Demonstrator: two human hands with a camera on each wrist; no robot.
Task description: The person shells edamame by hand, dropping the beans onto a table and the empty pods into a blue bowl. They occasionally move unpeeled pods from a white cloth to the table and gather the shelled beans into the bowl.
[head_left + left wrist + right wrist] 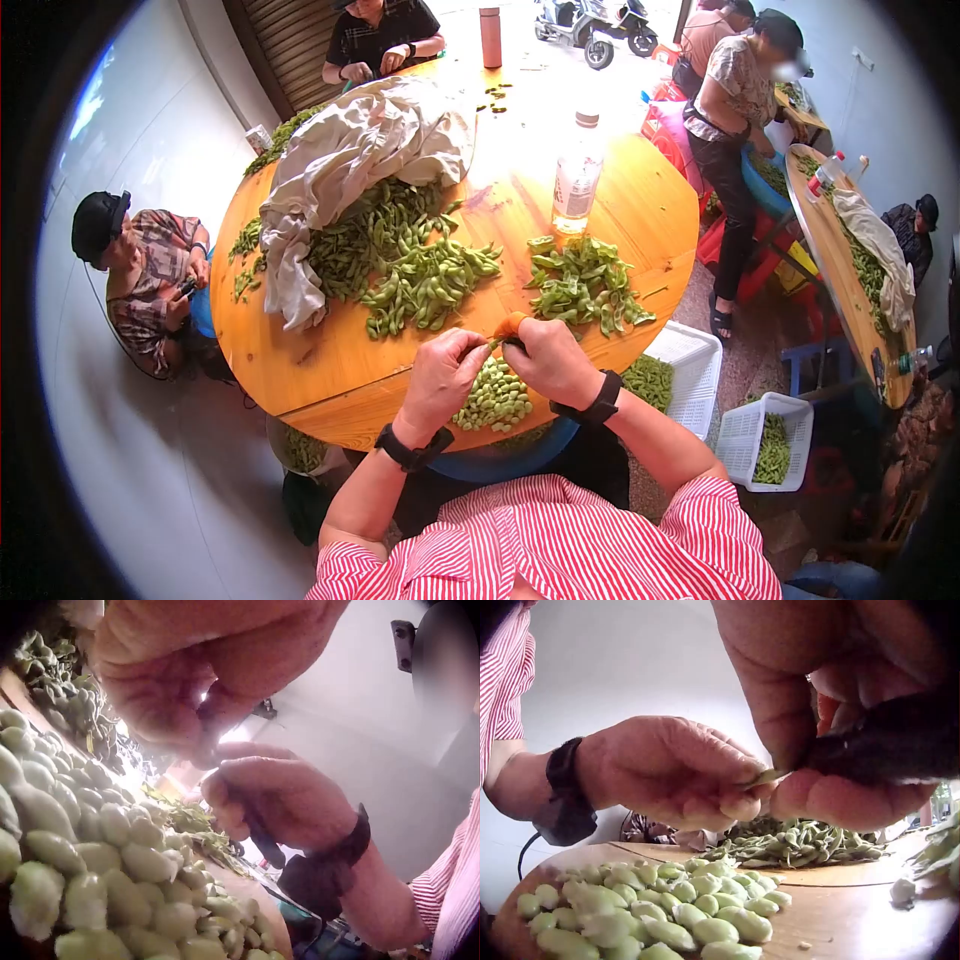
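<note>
Above the table (340,370) at six o'clock, the left hand (445,372) and right hand (553,362) pinch one green pod (763,778) between them, the right also holding a dark object (885,742); beans (493,400) lie at their six, heaped pods (430,288) at ten, a bottle (577,185) at one

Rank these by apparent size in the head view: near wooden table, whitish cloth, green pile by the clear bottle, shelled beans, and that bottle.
Largest to smallest:
1. Near wooden table
2. Whitish cloth
3. Green pile
4. Shelled beans and clear bottle: too alike to rank; the beans are nearer the camera.
</note>
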